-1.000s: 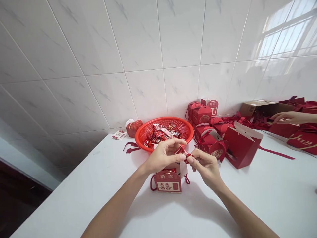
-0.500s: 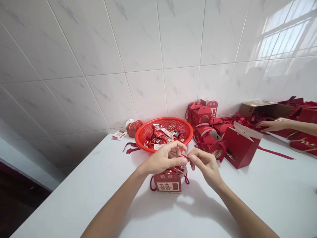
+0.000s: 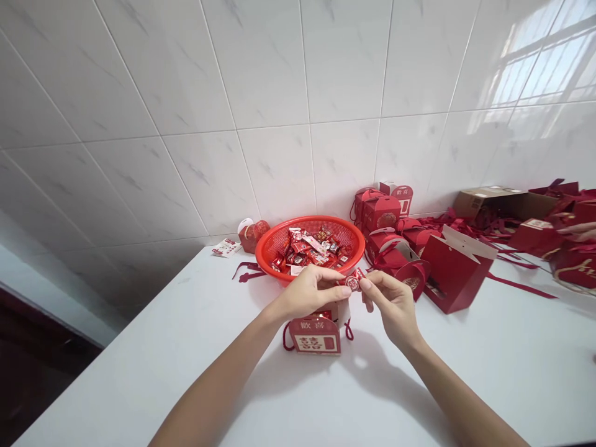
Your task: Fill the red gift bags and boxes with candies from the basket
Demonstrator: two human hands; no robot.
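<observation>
A red wrapped candy [image 3: 352, 282] with a round pale print is pinched between my two hands. My left hand [image 3: 311, 289] grips its left end, and my right hand [image 3: 390, 302] has thumb and fingers closed on its right end. Just below them a small red gift box [image 3: 315, 337] with gold characters and a dark red cord stands on the white table, its top open with shiny red wrappers showing inside. Behind my hands is a red plastic basket [image 3: 263, 246] of wrapped candies [image 3: 311, 247], its front rim partly covered by my left hand.
Several red gift boxes [image 3: 382, 214] are stacked right of the basket, beside an upright red paper bag [image 3: 454, 273]. A cardboard box [image 3: 505, 202] and ribbons lie farther right, near another person's hand [image 3: 580, 231]. A printed card [image 3: 226, 248] and heart-patterned box [image 3: 254, 234] sit back left.
The candy has come up into clearer view between my hands, raised slightly above the gift box. At the right, the other person's hand has moved toward the picture's edge.
</observation>
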